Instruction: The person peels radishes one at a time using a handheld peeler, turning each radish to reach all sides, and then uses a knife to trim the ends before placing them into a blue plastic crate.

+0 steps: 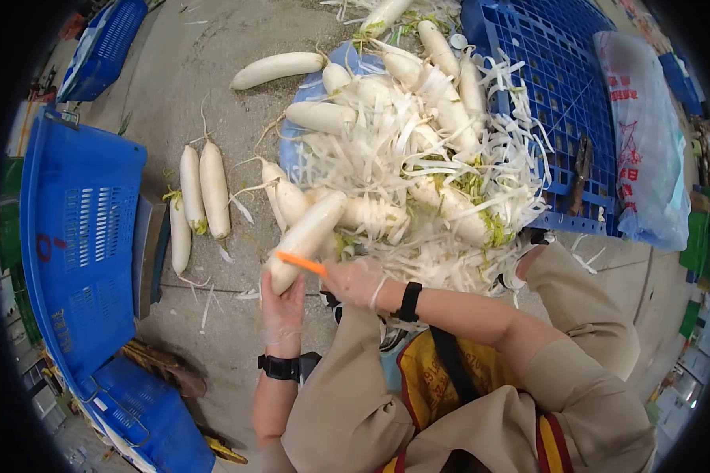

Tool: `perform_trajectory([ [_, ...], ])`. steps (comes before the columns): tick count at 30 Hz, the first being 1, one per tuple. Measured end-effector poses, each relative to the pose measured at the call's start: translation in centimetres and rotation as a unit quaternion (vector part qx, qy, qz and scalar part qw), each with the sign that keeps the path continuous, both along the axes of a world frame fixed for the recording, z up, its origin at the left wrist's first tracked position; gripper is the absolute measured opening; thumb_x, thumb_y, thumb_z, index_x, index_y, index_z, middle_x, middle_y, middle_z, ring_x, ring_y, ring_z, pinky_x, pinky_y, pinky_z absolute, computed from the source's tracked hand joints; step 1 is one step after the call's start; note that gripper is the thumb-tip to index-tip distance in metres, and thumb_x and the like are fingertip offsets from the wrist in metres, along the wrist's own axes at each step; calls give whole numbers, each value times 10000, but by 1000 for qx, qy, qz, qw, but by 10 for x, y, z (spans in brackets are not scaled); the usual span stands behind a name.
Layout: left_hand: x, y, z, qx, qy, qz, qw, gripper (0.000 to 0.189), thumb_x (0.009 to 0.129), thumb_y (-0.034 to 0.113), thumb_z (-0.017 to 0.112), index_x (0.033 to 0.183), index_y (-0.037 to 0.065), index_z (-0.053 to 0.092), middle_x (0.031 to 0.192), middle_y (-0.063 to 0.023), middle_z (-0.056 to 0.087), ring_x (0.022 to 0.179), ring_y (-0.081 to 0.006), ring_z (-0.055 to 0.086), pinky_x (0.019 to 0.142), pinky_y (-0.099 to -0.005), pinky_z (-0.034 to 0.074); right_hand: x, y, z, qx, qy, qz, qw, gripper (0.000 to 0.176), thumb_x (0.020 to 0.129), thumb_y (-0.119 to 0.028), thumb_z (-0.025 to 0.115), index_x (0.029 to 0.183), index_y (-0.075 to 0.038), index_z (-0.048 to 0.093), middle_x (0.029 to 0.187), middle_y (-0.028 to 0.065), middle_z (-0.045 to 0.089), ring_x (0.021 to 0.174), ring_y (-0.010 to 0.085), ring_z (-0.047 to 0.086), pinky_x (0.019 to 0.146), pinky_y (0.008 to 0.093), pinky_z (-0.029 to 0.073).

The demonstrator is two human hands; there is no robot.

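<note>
A large white radish (313, 229) slants upward in front of me, its lower end held in my left hand (283, 303), which wears a clear glove. Closed around an orange peeler (301, 263) is my gloved right hand (355, 282); the peeler lies across the radish near its lower end. Beyond my hands, white peel strips (363, 162) form a heap with several radishes on and around it. A blue plastic sheet (292, 158) shows under the heap's left side.
Three radishes (213, 189) lie on the concrete floor (181, 102) at the left, beside a tall blue basket (83, 236). At the right are a blue pallet (556, 102), a dark-handled tool (581, 177) on it, and a plastic bag (647, 150).
</note>
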State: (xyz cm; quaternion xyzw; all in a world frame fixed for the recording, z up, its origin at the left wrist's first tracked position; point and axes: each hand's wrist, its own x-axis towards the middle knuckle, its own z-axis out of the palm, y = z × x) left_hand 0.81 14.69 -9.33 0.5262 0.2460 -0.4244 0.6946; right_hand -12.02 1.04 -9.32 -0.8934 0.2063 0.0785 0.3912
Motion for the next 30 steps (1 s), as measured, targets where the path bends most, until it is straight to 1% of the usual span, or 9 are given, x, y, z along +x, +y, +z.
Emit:
perform_trajectory([
  [3, -5, 3, -3, -8, 2, 15, 1000, 465, 921, 355, 535, 1252, 37, 461, 1224, -130, 514, 1119, -226, 510, 964, -352, 456, -1, -38, -53, -63, 39, -211, 975, 213, 883, -279, 494, 870, -69, 521, 557, 112, 586, 481, 319, 601, 432, 407, 488],
  [5, -12, 9, -8, -6, 2, 21, 1000, 461, 920, 351, 536, 1251, 39, 461, 1223, -129, 514, 1122, -225, 509, 966, -353, 455, -8, -56, -57, -87, 50, -197, 975, 207, 885, -269, 490, 867, -65, 523, 552, 116, 584, 477, 316, 601, 427, 408, 486],
  [7, -17, 9, -20, 44, -275, -171, 945, 459, 923, 346, 524, 1250, 31, 457, 1231, -123, 509, 1131, -227, 503, 971, -345, 451, -5, -52, -44, -147, 55, -128, 979, 197, 897, -242, 466, 850, -62, 530, 559, 124, 588, 481, 303, 603, 421, 407, 482],
  [8, -16, 7, -23, 43, -273, -165, 947, 459, 923, 346, 524, 1250, 31, 457, 1231, -123, 509, 1131, -227, 503, 971, -345, 451, -9, -38, -31, -67, 20, -111, 991, 213, 901, -254, 455, 857, -59, 528, 583, 128, 595, 502, 323, 602, 451, 422, 483],
  [10, -7, 6, -15, -74, -15, 17, 997, 440, 925, 311, 519, 1245, 16, 453, 1234, -120, 503, 1154, -231, 488, 983, -348, 442, -11, -11, -18, -7, -20, -62, 998, 227, 899, -278, 450, 885, -63, 522, 619, 133, 608, 547, 350, 604, 514, 448, 487],
  [14, -10, 7, -20, -55, -30, 72, 995, 439, 925, 280, 521, 1250, -4, 445, 1243, -125, 499, 1173, -234, 480, 1007, -353, 419, -1, -20, -28, 45, 24, -133, 990, 243, 896, -298, 450, 907, -66, 520, 651, 152, 619, 601, 376, 609, 580, 471, 488],
  [23, -10, 8, -14, -39, -256, -97, 961, 439, 942, 279, 509, 1257, -22, 454, 1275, -119, 499, 1189, -214, 470, 1018, -363, 376, 5, -28, 3, 81, 46, -146, 985, 262, 896, -315, 446, 947, -70, 524, 715, 169, 639, 674, 371, 630, 609, 481, 499],
  [25, -12, 0, -5, -54, -243, -63, 966, 423, 940, 228, 507, 1258, -43, 436, 1270, -142, 489, 1184, -234, 477, 1006, -381, 390, 7, -19, 25, 50, 109, -27, 992, 251, 891, -303, 453, 975, -81, 532, 723, 173, 641, 694, 357, 643, 588, 484, 501],
  [30, -10, -2, -1, -28, -203, -39, 978, 435, 938, 261, 504, 1261, -25, 442, 1251, -139, 501, 1169, -226, 485, 1010, -368, 379, -7, -60, -43, -107, 88, -87, 987, 211, 865, -222, 483, 972, -57, 561, 725, 164, 645, 624, 315, 652, 519, 417, 522],
])
